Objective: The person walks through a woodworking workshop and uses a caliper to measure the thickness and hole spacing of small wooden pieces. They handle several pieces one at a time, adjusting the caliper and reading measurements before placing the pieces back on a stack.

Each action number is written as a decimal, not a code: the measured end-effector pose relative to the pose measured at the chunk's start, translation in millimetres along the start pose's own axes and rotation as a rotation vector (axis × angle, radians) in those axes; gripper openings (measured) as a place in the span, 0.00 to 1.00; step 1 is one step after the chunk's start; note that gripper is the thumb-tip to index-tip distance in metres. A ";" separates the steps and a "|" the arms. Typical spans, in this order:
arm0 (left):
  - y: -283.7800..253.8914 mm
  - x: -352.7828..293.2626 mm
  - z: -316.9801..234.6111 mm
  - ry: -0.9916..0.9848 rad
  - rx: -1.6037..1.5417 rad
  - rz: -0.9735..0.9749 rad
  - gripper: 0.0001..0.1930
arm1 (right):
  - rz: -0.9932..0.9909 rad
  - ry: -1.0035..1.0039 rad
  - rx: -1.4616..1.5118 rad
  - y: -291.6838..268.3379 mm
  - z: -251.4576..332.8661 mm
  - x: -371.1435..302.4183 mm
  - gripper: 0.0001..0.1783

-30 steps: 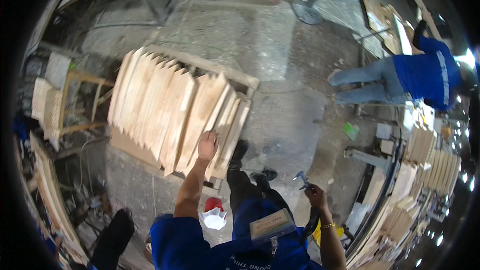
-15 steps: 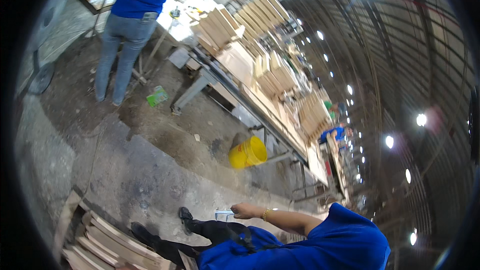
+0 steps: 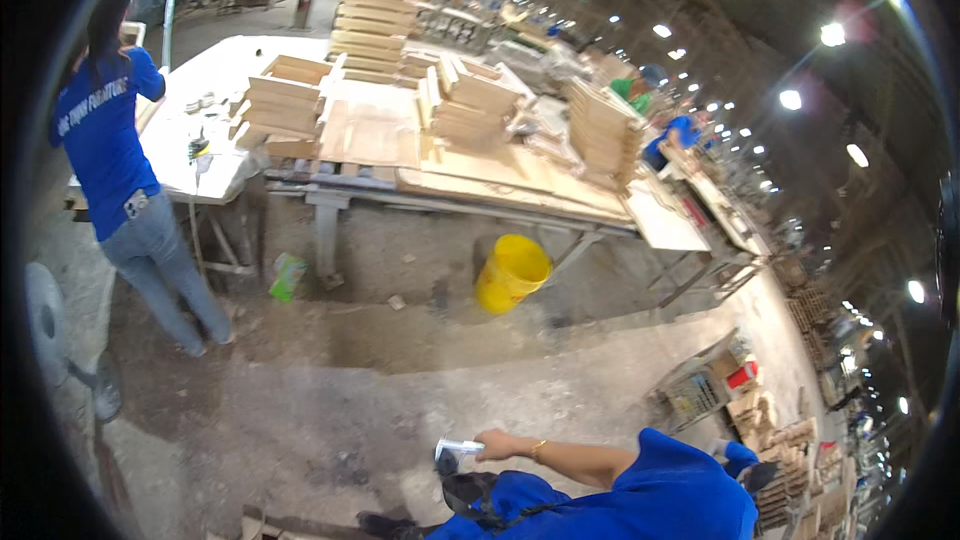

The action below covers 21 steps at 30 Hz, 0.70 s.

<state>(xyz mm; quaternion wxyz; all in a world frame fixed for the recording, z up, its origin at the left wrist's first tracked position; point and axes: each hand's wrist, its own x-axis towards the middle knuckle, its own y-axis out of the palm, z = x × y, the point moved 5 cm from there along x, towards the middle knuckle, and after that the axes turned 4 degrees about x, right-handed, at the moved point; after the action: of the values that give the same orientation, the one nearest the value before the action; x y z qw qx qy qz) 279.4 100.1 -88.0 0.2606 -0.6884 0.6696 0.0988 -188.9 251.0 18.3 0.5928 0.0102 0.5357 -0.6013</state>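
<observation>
My right hand (image 3: 493,445), with a gold-coloured bracelet at its wrist, is closed around a silver caliper (image 3: 462,447). The tool's jaws point away from the fist, toward the left, above the concrete floor (image 3: 400,410). A blue sleeve (image 3: 675,480) covers my right upper arm, and dark straps or cloth (image 3: 468,490) lie at my waist just below the caliper. The hand touches nothing else that I can see. My left hand is out of the picture.
A long worktable (image 3: 480,195) bears stacks of wooden frames (image 3: 475,110). Before it stands a yellow bucket (image 3: 513,275); a green bag (image 3: 287,277) lies farther left. A person in blue (image 3: 110,155) stands at the white table (image 3: 215,175). Crates (image 3: 690,395) sit at right.
My view has swung and levelled, so the worktable now runs across the upper part. My right hand still grips the caliper. The person at left is more upright in the picture.
</observation>
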 end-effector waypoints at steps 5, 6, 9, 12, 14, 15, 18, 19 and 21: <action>-26.3 -31.0 -107.4 -0.037 -0.509 0.159 0.30 | 0.076 -0.124 0.896 -81.3 23.6 -8.8 0.15; -22.0 -27.6 -130.0 -0.127 -0.489 0.171 0.29 | 0.237 -0.119 1.066 -84.1 37.0 -6.8 0.14; 22.2 -26.9 -237.4 0.413 -0.327 0.128 0.31 | 0.306 -0.144 1.079 -84.7 69.9 -12.2 0.11; 67.3 -77.8 -305.7 0.560 -0.294 0.367 0.35 | 0.151 -0.171 0.992 -99.3 85.8 -26.1 0.10; 81.8 -116.6 -328.9 0.591 -0.217 0.517 0.35 | 0.101 -0.347 1.089 -116.9 106.0 -42.6 0.09; 90.3 -135.1 -343.5 0.610 -0.243 0.593 0.35 | 0.051 -0.382 1.150 -130.3 113.7 -52.5 0.08; 116.6 -187.2 -369.2 0.672 -0.208 0.741 0.33 | -0.081 -0.745 1.268 -188.5 146.0 -95.5 0.08; 126.7 -200.6 -374.8 0.723 -0.124 0.723 0.32 | -0.108 -0.790 1.363 -207.1 152.4 -113.3 0.10; 141.8 -221.9 -385.0 0.863 0.036 0.661 0.31 | -0.124 -1.177 1.510 -246.2 173.6 -158.7 0.15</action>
<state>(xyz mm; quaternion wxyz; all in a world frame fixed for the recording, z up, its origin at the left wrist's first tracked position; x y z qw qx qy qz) 40.8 108.9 312.7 -0.0711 -0.4145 0.8982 -0.1277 -211.8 180.3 350.6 0.5711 0.0575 -0.3772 -0.7268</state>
